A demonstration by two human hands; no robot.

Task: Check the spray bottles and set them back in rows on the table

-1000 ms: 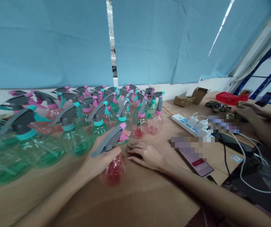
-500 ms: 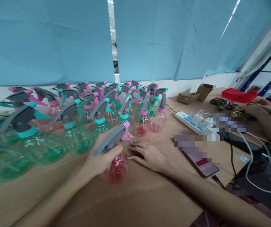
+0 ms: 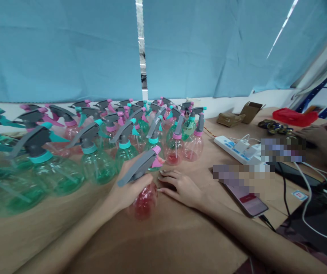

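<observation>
My left hand (image 3: 129, 190) is wrapped round the neck of a pink spray bottle (image 3: 144, 203). Its grey trigger head with a pink nozzle sticks up above my fingers and leans to the right. Just right of the bottle, my right hand (image 3: 183, 188) lies palm down on the brown table (image 3: 180, 239), fingers stretched toward the bottle and holding nothing. Behind my hands stand other spray bottles, among them a green spray bottle (image 3: 97, 167) with a turquoise collar and a pink spray bottle (image 3: 175, 151) with a pink collar.
Several more green and pink bottles fill the left and back. To the right are a phone (image 3: 246, 199), a white power strip (image 3: 226, 144) with chargers and cables, a cardboard box (image 3: 251, 112) and a red cloth-like item (image 3: 294, 116). Another person's hands (image 3: 320, 135) are at the far right.
The whole view has shifted slightly, so things appear a little farther right. My left hand keeps its hold on the pink spray bottle, and my right hand stays on the table.
</observation>
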